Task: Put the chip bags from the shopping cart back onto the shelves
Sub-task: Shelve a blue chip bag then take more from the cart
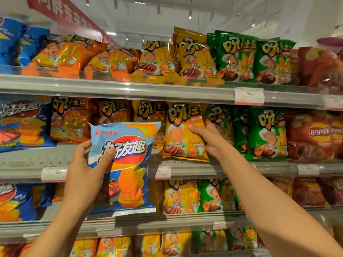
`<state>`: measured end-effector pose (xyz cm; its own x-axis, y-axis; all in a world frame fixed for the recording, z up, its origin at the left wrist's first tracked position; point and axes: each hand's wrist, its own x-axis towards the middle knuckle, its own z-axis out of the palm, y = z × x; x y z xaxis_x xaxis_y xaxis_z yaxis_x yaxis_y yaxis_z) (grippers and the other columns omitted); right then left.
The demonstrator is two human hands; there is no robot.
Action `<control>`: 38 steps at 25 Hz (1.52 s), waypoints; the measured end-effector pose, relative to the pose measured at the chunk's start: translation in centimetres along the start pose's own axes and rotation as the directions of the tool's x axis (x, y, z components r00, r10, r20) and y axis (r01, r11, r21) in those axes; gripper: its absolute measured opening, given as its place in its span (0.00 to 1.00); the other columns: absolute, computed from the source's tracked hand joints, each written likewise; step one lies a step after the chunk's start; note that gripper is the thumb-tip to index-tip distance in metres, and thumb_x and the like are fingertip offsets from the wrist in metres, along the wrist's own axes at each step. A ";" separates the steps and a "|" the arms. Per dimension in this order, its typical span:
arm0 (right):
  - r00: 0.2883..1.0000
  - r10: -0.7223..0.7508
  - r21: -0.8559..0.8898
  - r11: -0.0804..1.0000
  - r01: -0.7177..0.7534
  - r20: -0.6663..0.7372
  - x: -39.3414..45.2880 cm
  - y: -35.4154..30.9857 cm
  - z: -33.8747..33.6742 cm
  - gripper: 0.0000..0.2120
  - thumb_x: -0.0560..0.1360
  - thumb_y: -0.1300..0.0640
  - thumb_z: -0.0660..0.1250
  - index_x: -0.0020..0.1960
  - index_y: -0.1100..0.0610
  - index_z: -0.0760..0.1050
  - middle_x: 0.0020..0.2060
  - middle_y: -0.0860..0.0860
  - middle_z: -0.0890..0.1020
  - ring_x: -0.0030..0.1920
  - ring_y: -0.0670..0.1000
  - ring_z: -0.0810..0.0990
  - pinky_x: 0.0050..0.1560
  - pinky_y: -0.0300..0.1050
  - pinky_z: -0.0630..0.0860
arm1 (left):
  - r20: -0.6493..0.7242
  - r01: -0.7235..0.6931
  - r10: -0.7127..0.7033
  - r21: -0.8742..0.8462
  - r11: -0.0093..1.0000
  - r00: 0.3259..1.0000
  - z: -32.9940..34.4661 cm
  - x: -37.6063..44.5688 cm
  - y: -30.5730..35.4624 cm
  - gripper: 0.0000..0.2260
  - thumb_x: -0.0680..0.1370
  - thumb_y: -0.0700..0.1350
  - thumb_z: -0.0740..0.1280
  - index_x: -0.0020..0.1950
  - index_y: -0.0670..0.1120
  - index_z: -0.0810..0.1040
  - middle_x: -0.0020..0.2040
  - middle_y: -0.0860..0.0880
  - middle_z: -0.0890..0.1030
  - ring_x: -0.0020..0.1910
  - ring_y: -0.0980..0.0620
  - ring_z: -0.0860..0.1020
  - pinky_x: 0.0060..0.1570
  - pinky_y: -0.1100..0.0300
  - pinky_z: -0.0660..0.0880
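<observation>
My left hand (pixel 87 164) grips a blue chip bag (pixel 126 175) by its left edge, thumb across the front, holding it upright in front of the middle shelf (pixel 194 168). My right hand (pixel 207 136) holds the right side of a yellow chip bag (pixel 181 134) that stands on the middle shelf between orange-brown bags and green bags (pixel 263 134). The shopping cart is out of view.
Shelves run across the whole view, several levels stacked with chip bags: blue bags (pixel 22 125) at the left, orange and yellow in the middle, green then red bags (pixel 313 136) at the right. Left of the yellow bag, the middle shelf shows a bare stretch (pixel 37 158). Price tags (pixel 248 96) hang on the shelf edges.
</observation>
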<state>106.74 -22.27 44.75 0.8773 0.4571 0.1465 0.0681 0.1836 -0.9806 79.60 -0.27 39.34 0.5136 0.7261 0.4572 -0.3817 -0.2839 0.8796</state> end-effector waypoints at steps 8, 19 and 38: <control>0.990 0.065 -0.031 0.998 -0.062 0.125 3.1 3.6 -0.6 0.25 0.74 0.59 0.77 0.67 0.51 0.72 0.54 0.56 0.87 0.54 0.57 0.87 0.55 0.59 0.83 | -0.010 0.055 -0.056 -0.053 0.997 0.998 2.8 -0.1 -0.9 0.22 0.71 0.58 0.74 0.63 0.59 0.74 0.50 0.57 0.86 0.44 0.56 0.86 0.32 0.64 0.81; 0.968 -0.220 -0.466 0.874 0.141 -0.119 1.1 3.4 0.1 0.35 0.72 0.45 0.77 0.73 0.52 0.66 0.64 0.56 0.79 0.61 0.54 0.81 0.59 0.55 0.81 | -0.049 0.127 -0.136 -0.156 0.980 0.990 5.1 -0.1 -1.1 0.17 0.75 0.49 0.75 0.60 0.55 0.74 0.47 0.53 0.87 0.41 0.56 0.87 0.31 0.66 0.79; 0.859 -0.329 -0.354 0.808 0.471 0.392 -10.6 8.2 18.1 0.13 0.76 0.44 0.67 0.60 0.36 0.73 0.50 0.42 0.84 0.51 0.45 0.84 0.48 0.40 0.80 | -0.107 0.191 -0.207 -0.145 0.971 0.972 -6.2 0.8 -3.7 0.17 0.77 0.45 0.74 0.64 0.47 0.75 0.51 0.53 0.87 0.51 0.53 0.85 0.44 0.62 0.81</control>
<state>89.44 -9.85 37.55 0.5449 0.6735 0.4994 0.6361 0.0559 -0.7695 76.66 5.21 35.62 0.4965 0.8318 0.2483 -0.3837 -0.0463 0.9223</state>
